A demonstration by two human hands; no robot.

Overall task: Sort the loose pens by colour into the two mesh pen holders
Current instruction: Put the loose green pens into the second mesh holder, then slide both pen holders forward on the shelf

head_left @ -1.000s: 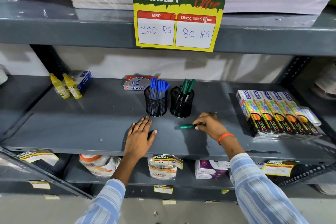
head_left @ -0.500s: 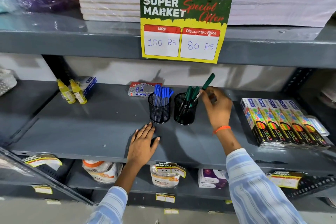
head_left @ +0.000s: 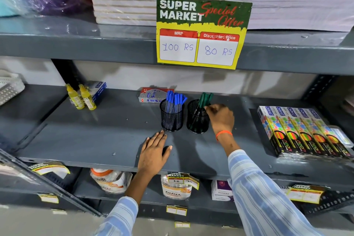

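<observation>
- Grey metal shelving fills the view; the middle shelf [head_left: 95,140] carries the work, and a yellow and green price sign [head_left: 201,32] hangs from the shelf above.
- Two black mesh pen holders stand side by side, close but apart, near the middle of the shelf.
- Left holder [head_left: 171,119]: the blue pens [head_left: 175,101] stand nearly upright, caps up, leaning slightly to the right.
- Right holder [head_left: 197,122]: the green pens [head_left: 204,100] stand with caps up and tips down, their long axes tilted up and to the right.
- The right hand [head_left: 221,117] is at the right holder's rim, fingers curled and touching the green pens just below the caps; whether it grips one cannot be told.
- The left hand [head_left: 154,152] lies flat on the shelf, palm down, fingers spread slightly, fingertips just in front of the left holder.
- No pen lies loose on the bare shelf.
- Far left stand two yellow bottles [head_left: 81,97]; a small box [head_left: 153,96] lies behind the left holder; colourful packs [head_left: 302,130] sit at the right.
</observation>
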